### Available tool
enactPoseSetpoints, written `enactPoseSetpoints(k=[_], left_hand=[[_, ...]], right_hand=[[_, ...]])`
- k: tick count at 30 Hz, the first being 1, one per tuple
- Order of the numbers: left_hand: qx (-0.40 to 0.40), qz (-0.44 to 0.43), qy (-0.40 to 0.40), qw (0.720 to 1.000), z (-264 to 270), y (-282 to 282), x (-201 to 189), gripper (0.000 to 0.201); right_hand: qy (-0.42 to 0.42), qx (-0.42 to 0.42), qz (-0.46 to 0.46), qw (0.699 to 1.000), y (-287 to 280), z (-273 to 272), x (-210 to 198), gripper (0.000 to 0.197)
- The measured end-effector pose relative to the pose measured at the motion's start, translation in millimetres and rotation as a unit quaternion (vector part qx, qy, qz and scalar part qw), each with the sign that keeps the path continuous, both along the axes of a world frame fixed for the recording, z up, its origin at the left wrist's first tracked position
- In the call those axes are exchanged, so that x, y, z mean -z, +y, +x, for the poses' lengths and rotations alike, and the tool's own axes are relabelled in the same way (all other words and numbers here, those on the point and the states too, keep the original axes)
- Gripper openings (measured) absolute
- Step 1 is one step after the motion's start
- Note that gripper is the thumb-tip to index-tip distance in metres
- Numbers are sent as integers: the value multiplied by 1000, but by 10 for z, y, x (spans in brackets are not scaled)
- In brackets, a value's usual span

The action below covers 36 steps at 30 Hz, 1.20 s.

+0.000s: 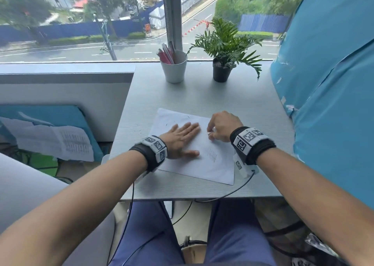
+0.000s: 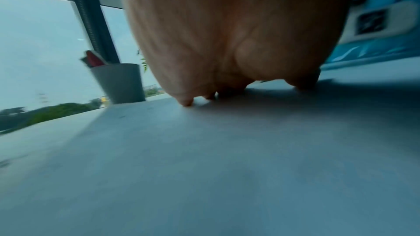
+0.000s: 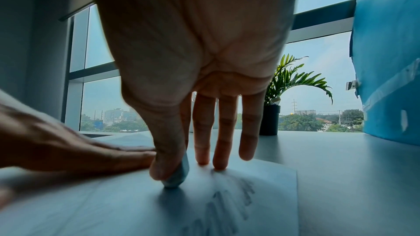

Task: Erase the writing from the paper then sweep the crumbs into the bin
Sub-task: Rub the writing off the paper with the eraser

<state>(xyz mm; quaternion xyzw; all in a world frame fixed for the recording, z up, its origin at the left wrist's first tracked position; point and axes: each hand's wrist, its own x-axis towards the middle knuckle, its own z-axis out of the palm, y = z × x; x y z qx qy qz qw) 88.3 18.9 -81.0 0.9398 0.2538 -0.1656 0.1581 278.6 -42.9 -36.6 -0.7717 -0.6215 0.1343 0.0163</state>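
A white sheet of paper (image 1: pixel 210 164) lies tilted on the grey desk (image 1: pixel 222 95), with faint pencil writing (image 1: pixel 211 154) near its middle. My left hand (image 1: pixel 180 140) lies flat on the sheet, fingers straight, pressing it down. My right hand (image 1: pixel 222 127) pinches a small pale eraser (image 3: pixel 178 177) between thumb and forefinger, its tip touching the paper just left of the pencil lines (image 3: pixel 229 202). The other right fingers (image 3: pixel 223 132) hang straight down to the sheet. Small dark crumbs (image 1: pixel 139 132) dot the desk and paper at the left. No bin shows.
A white cup (image 1: pixel 175 67) of pens and a black-potted plant (image 1: pixel 222 63) stand at the desk's far edge by the window. Blue sheeting (image 1: pixel 334 103) rises along the right. A low partition (image 1: pixel 66 87) borders the left. Cables hang off the front edge.
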Motion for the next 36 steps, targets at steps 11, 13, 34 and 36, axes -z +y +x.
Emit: enactPoseSetpoints(k=[11, 13, 34, 36], left_hand=[[-67, 9, -8, 998, 129, 104, -191, 105], [-99, -35, 10, 994, 150, 91, -100, 116], [-198, -45, 42, 978, 93, 200, 23, 147], [-203, -50, 49, 977, 83, 202, -5, 148]], right_hand=[[-18, -4, -3, 1000, 9, -95, -36, 14], [-23, -12, -11, 1000, 23, -111, -48, 13], [185, 48, 31, 981, 411, -248, 152, 14], [182, 12, -4, 983, 419, -301, 132, 14]])
